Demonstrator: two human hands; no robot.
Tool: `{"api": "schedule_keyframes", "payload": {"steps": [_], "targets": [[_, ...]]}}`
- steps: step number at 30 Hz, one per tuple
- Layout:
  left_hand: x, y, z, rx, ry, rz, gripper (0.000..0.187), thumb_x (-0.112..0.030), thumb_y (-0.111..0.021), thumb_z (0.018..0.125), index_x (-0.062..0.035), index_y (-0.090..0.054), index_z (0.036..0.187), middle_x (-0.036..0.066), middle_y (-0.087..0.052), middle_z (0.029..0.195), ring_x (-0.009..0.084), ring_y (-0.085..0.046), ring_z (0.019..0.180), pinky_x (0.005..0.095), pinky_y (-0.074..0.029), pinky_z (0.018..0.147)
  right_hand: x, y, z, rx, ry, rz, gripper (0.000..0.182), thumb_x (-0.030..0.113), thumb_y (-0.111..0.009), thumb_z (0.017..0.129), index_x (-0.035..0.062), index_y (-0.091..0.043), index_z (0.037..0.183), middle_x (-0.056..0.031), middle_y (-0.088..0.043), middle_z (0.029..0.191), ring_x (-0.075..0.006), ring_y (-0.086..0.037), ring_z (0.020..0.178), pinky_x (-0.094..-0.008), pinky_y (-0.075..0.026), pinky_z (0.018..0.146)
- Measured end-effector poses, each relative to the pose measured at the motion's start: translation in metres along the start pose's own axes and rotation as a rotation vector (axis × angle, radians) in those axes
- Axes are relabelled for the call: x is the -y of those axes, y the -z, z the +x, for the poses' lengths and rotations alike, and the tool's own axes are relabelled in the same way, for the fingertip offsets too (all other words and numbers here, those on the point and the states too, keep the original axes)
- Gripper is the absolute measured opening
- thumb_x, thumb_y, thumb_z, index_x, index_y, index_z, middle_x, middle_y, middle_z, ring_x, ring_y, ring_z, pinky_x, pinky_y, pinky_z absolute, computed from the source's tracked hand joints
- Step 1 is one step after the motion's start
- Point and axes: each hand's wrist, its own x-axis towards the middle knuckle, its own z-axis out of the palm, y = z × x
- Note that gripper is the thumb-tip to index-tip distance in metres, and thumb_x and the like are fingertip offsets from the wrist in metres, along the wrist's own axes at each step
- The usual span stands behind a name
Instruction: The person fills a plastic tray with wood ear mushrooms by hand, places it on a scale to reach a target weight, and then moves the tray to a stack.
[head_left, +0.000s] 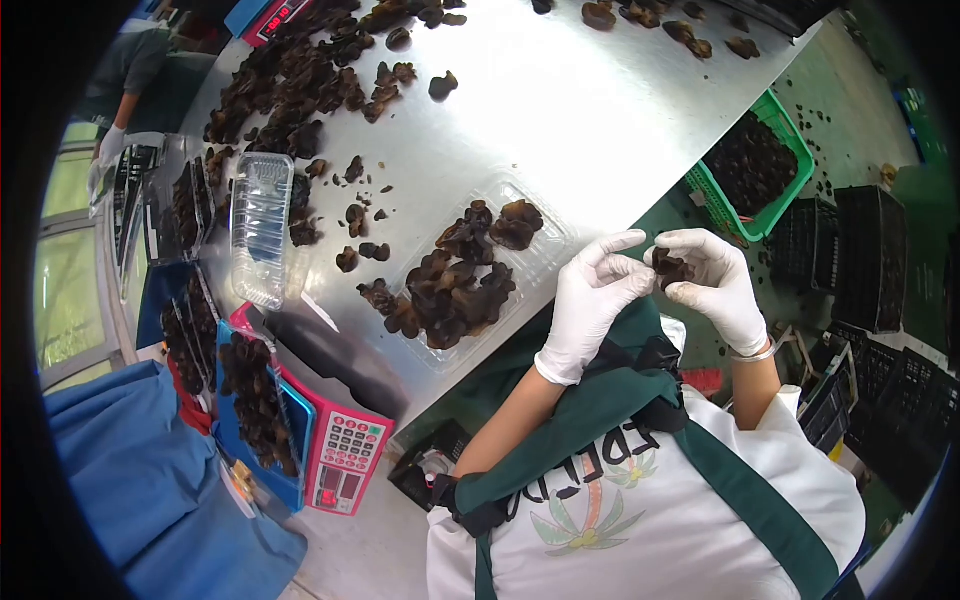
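A small dark brown wood ear mushroom (673,268) is held up between my two white-gloved hands, just past the table's edge. My right hand (716,285) curls its fingers and thumb around it. From the other side, my left hand (597,308) pinches at its edge with thumb and fingers, the index finger raised. On the table beside my left hand lies an uncovered clear plastic tray (548,238), partly filled with a pile of wood ear mushrooms (455,290).
An elongated clear tray (262,225) lies farther left, near a large heap of mushrooms (300,85). A pink scale (350,450) carries a filled pack (258,405). A green basket of mushrooms (806,165) and black crates (868,255) stand on the floor at right. Another person's arm (125,105) shows upper left.
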Motion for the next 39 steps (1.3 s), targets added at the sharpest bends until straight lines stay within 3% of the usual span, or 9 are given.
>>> {"api": "schedule_keyframes", "payload": {"steps": [9, 13, 20, 23, 26, 28, 32, 35, 39], "targets": [[0.005, -0.004, -0.002, -0.057, -0.039, 0.054, 0.039, -0.005, -0.075, 0.079, 0.0001, -0.058, 0.113, 0.001, -0.063, 0.078, 0.0078, -0.059, 0.075, 0.0221, -0.047, 0.073, 0.0, -0.018, -0.004, -0.081, 0.112, -0.298, 0.031, -0.008, -0.071, 0.072, -0.0026, -0.069, 0.102, -0.0065, -0.066, 0.095, -0.0133, -0.061, 0.085, -0.0258, -0.048, 0.076], [0.008, -0.013, -0.003, 0.015, -0.194, 0.046, 0.029, -0.004, -0.073, 0.082, -0.0002, -0.058, 0.108, -0.001, -0.061, 0.074, 0.0047, -0.057, 0.072, 0.0192, -0.046, 0.067, -0.004, -0.023, -0.009, -0.202, 0.042, -0.018, 0.017, -0.007, -0.068, 0.072, -0.0025, -0.071, 0.088, -0.0058, -0.066, 0.084, -0.012, -0.059, 0.077, -0.0236, -0.046, 0.07], [0.008, -0.01, 0.001, 0.088, -0.104, 0.119, 0.045, -0.011, -0.069, 0.086, -0.0004, -0.052, 0.126, 0.004, -0.062, 0.098, 0.0108, -0.059, 0.09, 0.0251, -0.047, 0.083, -0.001, 0.017, -0.005, -0.169, 0.25, 0.135, 0.009, -0.003, -0.06, 0.08, -0.0012, -0.067, 0.086, -0.0059, -0.065, 0.08, -0.0091, -0.057, 0.069, -0.0222, -0.045, 0.062], [0.008, 0.004, 0.0, 0.182, -0.022, 0.096, 0.075, -0.048, -0.069, 0.083, -0.005, -0.042, 0.138, 0.01, -0.058, 0.118, 0.0185, -0.057, 0.104, 0.0322, -0.046, 0.093, 0.019, 0.08, 0.001, -0.618, 0.454, -0.372, 0.016, 0.008, -0.061, 0.087, -0.0017, -0.064, 0.099, -0.0109, -0.066, 0.089, -0.0129, -0.059, 0.075, -0.0239, -0.047, 0.07], [0.004, 0.003, 0.0, 0.369, 0.125, -0.434, 0.104, -0.073, -0.059, 0.073, -0.0066, -0.028, 0.146, 0.013, -0.051, 0.13, 0.0241, -0.053, 0.114, 0.038, -0.044, 0.096, 0.009, 0.203, 0.018, -0.941, 0.451, -0.808, 0.034, 0.017, -0.06, 0.092, -0.0027, -0.059, 0.12, -0.0166, -0.064, 0.112, -0.0201, -0.061, 0.099, -0.0273, -0.046, 0.088], [0.003, 0.004, -0.001, 0.506, 0.179, -0.539, 0.121, -0.087, -0.047, 0.065, -0.0073, -0.015, 0.15, 0.016, -0.041, 0.141, 0.029, -0.048, 0.122, 0.0449, -0.04, 0.1, -0.023, 0.283, 0.01, -1.209, -0.29, -1.656, 0.04, 0.016, -0.057, 0.094, -0.002, -0.053, 0.129, -0.0177, -0.058, 0.125, -0.0237, -0.055, 0.115, -0.0294, -0.043, 0.096], [0.013, 0.005, -0.003, 0.61, 0.215, -0.698, 0.117, -0.087, -0.04, 0.068, -0.0098, -0.012, 0.152, 0.017, -0.038, 0.145, 0.0315, -0.046, 0.125, 0.0495, -0.037, 0.103, 0.003, 0.188, 0.014, -0.817, 0.231, -0.955, 0.041, 0.027, -0.048, 0.099, -0.0006, -0.052, 0.13, -0.0231, -0.05, 0.133, -0.0323, -0.047, 0.126, -0.0359, -0.038, 0.103], [0.026, -0.001, 0.008, 0.604, 0.334, -0.851, 0.094, -0.076, -0.03, 0.085, -0.011, -0.016, 0.151, 0.016, -0.04, 0.144, 0.0313, -0.044, 0.127, 0.0499, -0.035, 0.105, 0.009, 0.05, 0.02, -0.762, 0.737, -1.09, 0.039, 0.025, -0.036, 0.102, -0.0009, -0.057, 0.123, -0.0191, -0.055, 0.13, -0.0299, -0.05, 0.123, -0.0386, -0.036, 0.105], [0.069, -0.038, 0.016, 0.119, 0.321, 0.078, 0.044, -0.027, -0.04, 0.098, -0.0029, -0.041, 0.134, 0.014, -0.046, 0.132, 0.0266, -0.048, 0.118, 0.0367, -0.036, 0.104, -0.067, 0.001, -0.015, -0.009, 0.732, -0.994, 0.039, 0.027, -0.039, 0.099, 0.0001, -0.055, 0.121, -0.017, -0.053, 0.131, -0.0316, -0.048, 0.124, -0.0404, -0.035, 0.105]]}}
